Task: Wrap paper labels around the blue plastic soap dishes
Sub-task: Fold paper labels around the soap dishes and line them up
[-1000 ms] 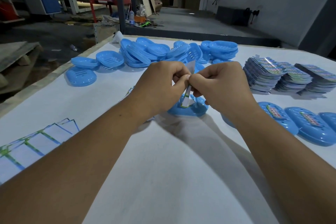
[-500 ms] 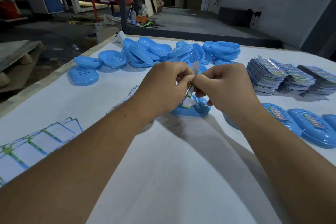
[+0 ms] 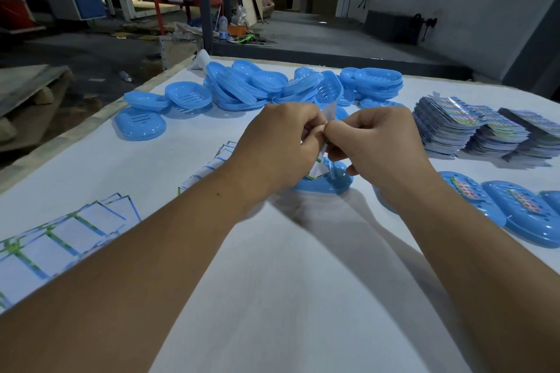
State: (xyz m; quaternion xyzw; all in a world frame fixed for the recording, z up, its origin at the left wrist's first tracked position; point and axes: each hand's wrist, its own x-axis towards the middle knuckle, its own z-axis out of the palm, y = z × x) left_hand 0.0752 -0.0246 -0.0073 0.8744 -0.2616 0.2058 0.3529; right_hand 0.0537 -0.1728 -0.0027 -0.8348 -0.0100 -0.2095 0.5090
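My left hand (image 3: 280, 142) and my right hand (image 3: 375, 142) meet above the middle of the table, and both pinch a white paper label (image 3: 328, 110) with a green edge that stands upright between their fingertips. Its lower end hangs down to a blue soap dish (image 3: 331, 183) lying on the white table just beneath my hands. My hands hide most of that dish and the middle of the label.
A heap of bare blue dishes (image 3: 272, 88) lies at the back. Stacks of printed labels (image 3: 472, 130) sit at the right, with labelled dishes (image 3: 515, 212) in front of them. Face-down labels (image 3: 60, 239) fan out at the left and more labels (image 3: 209, 166) lie by my left wrist.
Both hands stay pinched on the label in nearly the same spot; the fingers have shifted slightly on the paper. The view has drifted a little.
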